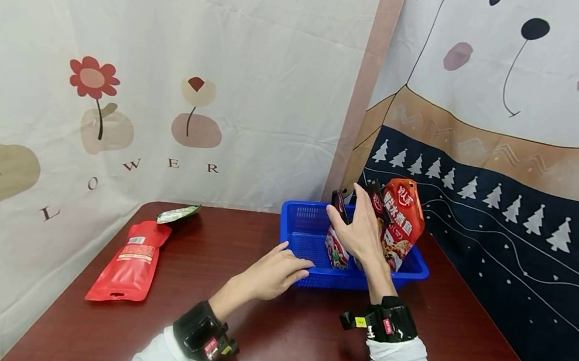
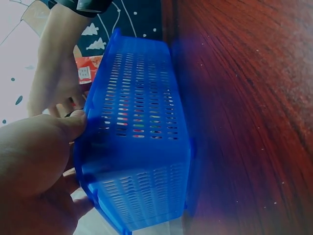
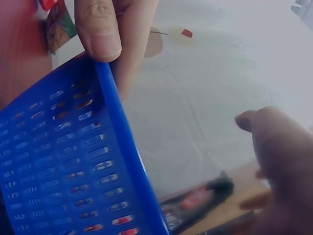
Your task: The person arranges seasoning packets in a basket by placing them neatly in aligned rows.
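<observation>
At the near left corner of a blue plastic basket, my left hand pinches the rim, thumb outside and fingers over the inner side. The left wrist view shows this thumb on the rim. My right hand is over the basket, thumb and fingers spread apart, among the packets. Beside it on the right leans a red food pouch. A smaller black, white and red packet stands to its left, partly hidden by the hand. In the right wrist view, a dark-topped packet rises behind the rim.
On the left of the brown table lies a red pouch. A green-and-white packet is behind it, near the back edge. Printed cloths hang behind and to the right of the table.
</observation>
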Demonstrator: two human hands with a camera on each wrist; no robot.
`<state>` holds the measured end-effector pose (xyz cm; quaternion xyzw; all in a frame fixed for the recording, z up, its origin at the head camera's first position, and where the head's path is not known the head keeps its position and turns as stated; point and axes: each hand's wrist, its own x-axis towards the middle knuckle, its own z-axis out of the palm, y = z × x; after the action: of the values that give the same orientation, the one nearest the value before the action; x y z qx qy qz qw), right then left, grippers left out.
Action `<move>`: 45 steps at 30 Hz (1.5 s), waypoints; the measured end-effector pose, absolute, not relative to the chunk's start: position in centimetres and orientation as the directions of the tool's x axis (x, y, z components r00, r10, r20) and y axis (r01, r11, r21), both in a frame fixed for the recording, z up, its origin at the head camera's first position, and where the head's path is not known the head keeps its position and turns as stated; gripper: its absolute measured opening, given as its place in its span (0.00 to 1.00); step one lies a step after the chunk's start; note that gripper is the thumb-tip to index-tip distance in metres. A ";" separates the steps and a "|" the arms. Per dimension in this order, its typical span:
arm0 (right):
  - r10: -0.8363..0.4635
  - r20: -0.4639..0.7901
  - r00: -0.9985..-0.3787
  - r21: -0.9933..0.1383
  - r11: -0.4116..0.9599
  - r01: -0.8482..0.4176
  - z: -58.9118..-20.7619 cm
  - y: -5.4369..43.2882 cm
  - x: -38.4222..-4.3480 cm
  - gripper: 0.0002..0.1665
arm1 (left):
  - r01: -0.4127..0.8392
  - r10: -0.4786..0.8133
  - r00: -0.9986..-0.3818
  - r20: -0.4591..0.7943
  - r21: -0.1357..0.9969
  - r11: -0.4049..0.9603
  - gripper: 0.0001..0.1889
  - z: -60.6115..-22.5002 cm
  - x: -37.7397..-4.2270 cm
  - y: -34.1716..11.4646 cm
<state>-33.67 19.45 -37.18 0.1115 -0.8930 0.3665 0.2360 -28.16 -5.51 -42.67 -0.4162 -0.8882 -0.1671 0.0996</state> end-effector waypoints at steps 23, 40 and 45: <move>-0.230 0.654 -0.721 -0.421 0.681 -0.599 -35.4 13.1 -30.2 0.49 | 0.672 0.360 -0.686 0.633 0.361 0.646 0.33 -36.6 -27.9 -16.9; -0.592 0.445 -0.671 -0.313 0.599 -0.737 -39.4 0.6 -28.3 0.46 | 0.395 0.094 -0.837 0.538 0.479 0.784 0.37 -36.2 -27.5 -32.1; -0.656 0.289 -0.697 -0.408 0.574 -0.710 -41.3 -3.2 -28.8 0.46 | 0.276 0.039 -0.906 0.422 0.518 0.809 0.40 -37.2 -27.6 -34.8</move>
<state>-28.76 -3.21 -41.29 0.3857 -0.8856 0.2534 0.0529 -27.58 -34.78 -37.16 -0.0847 -0.9299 -0.2970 0.1998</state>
